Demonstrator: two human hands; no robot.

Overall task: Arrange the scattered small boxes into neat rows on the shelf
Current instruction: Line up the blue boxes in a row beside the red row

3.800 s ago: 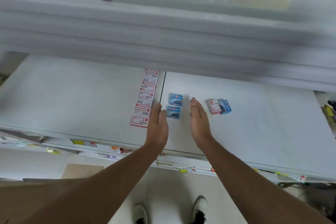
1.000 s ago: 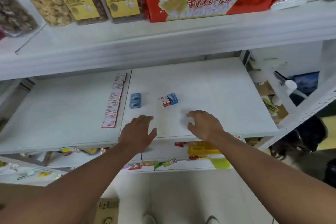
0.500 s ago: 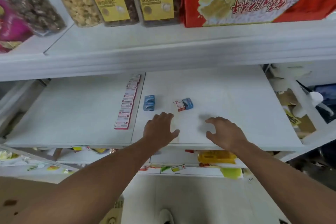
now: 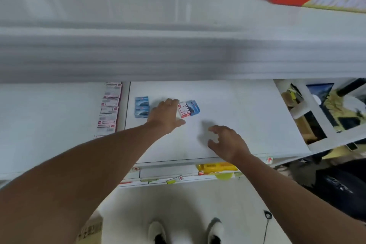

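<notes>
Reaching over the white shelf, the left hand lies palm down, fingers together and pointing away from the person, thumb stuck out to the right. It holds nothing. Its fingertips end right at the left edge of the red box; whether they touch it cannot be told from this angle.

The red box shows a white and red face and stands tilted, pressed side by side against a blue box on its right. This pair sits near the middle of the shelf.

Left of the red box, on the far side of the left hand, two more blue boxes lie one behind the other in a short line, edges touching. Further left again, past a seam in the shelf, a long row of white and red boxes runs from the front edge back under the upper shelf.

The right hand is nearer the person than the red box, well apart from it, at the shelf's front edge. Its fingers are curled and loosely spread, thumb apart, empty.

The upper shelf is blurred.
</notes>
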